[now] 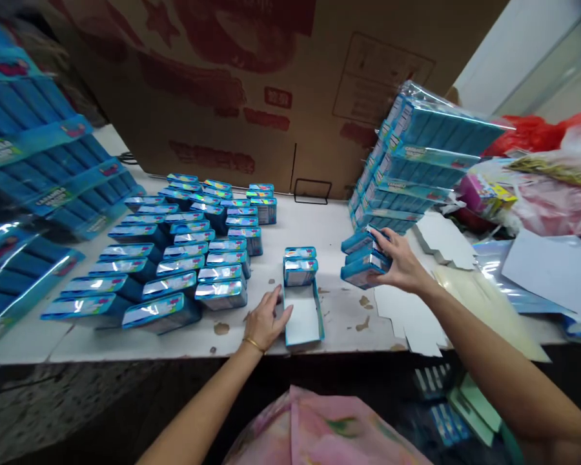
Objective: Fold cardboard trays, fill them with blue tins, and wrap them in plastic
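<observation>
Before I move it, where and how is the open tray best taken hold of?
Grip the open tray by its low side walls near the front, probably coming from your side: that end is bare, while two blue boxes stand at the far end. The walls look thin, so pinch gently.

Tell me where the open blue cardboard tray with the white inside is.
The tray lies centrally in the head view, near the front edge of the white table, right of the left hand.
</observation>
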### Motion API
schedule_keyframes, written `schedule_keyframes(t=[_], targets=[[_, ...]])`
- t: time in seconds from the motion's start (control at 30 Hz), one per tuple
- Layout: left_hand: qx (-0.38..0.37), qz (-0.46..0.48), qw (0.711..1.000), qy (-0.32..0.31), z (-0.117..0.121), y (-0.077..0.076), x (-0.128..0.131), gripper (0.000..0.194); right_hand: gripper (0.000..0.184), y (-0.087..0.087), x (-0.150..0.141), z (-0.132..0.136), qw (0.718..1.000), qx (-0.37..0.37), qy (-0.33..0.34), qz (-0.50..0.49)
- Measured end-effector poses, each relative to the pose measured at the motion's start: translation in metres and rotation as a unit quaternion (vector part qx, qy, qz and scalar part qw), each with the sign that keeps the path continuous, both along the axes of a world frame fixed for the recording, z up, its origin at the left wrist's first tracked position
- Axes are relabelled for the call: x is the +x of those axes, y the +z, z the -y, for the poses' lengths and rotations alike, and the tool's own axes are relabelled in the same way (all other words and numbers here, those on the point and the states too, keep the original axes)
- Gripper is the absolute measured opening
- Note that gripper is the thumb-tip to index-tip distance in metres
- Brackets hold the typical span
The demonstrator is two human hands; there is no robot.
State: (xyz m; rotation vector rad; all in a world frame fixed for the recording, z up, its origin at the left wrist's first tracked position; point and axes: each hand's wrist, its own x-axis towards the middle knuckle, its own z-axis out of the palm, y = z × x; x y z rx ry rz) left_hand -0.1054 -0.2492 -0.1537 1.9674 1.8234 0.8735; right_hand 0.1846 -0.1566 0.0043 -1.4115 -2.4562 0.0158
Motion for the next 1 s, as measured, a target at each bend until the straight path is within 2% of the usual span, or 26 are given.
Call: schedule_keyframes(t=[0.1, 0.17, 0.23, 0.33, 0.43, 0.5, 0.63, 0.7, 0.77, 0.87, 0.93, 1.0], targets=[[0.039, 0.024, 0.999, 0.013, 0.016, 0.0, 0.007, 0.052, 0.099, 0.0, -0.033, 0.052, 0.996, 0.009, 0.072, -0.059], [0.056, 0.029, 0.998, 0.013, 0.031, -0.001, 0.012, 0.051, 0.098, -0.013, -0.061, 0.072, 0.992, 0.02, 0.098, -0.078], [0.055, 0.038, 0.998, 0.002, 0.045, -0.001, 0.016, 0.048, 0.095, -0.029, -0.083, 0.081, 0.992, 0.028, 0.11, -0.063], [0.049, 0.055, 0.997, -0.011, 0.056, -0.002, 0.018, 0.043, 0.09, -0.047, -0.102, 0.082, 0.995, 0.028, 0.098, -0.01], [0.049, 0.061, 0.997, -0.012, 0.057, -0.001, 0.018, 0.043, 0.086, -0.052, -0.112, 0.08, 0.996, 0.021, 0.082, 0.042], [0.043, 0.061, 0.997, -0.014, 0.055, 0.0, 0.017, 0.044, 0.084, -0.054, -0.119, 0.078, 0.993, 0.01, 0.095, 0.071], [0.01, 0.067, 0.998, -0.01, 0.053, -0.002, 0.014, 0.048, 0.098, -0.06, -0.124, 0.068, 0.993, -0.033, 0.084, 0.076], [-0.004, 0.071, 0.997, -0.009, 0.051, -0.002, 0.013, 0.052, 0.109, -0.063, -0.119, 0.059, 0.991, -0.082, 0.083, 0.069], [-0.011, 0.076, 0.997, -0.015, 0.046, -0.001, 0.013, 0.057, 0.109, -0.062, -0.112, 0.051, 0.983, -0.138, 0.106, 0.056], [-0.002, 0.07, 0.997, -0.011, 0.036, 0.004, 0.016, 0.062, 0.083, -0.059, -0.105, 0.042, 0.978, -0.159, 0.134, 0.011], [0.011, 0.05, 0.999, -0.01, 0.029, 0.009, 0.018, 0.062, 0.058, -0.06, -0.104, 0.039, 0.984, -0.125, 0.12, -0.035], [0.023, 0.034, 0.999, -0.021, 0.024, 0.011, 0.018, 0.059, 0.042, -0.064, -0.105, 0.037, 0.99, -0.082, 0.091, -0.073]])
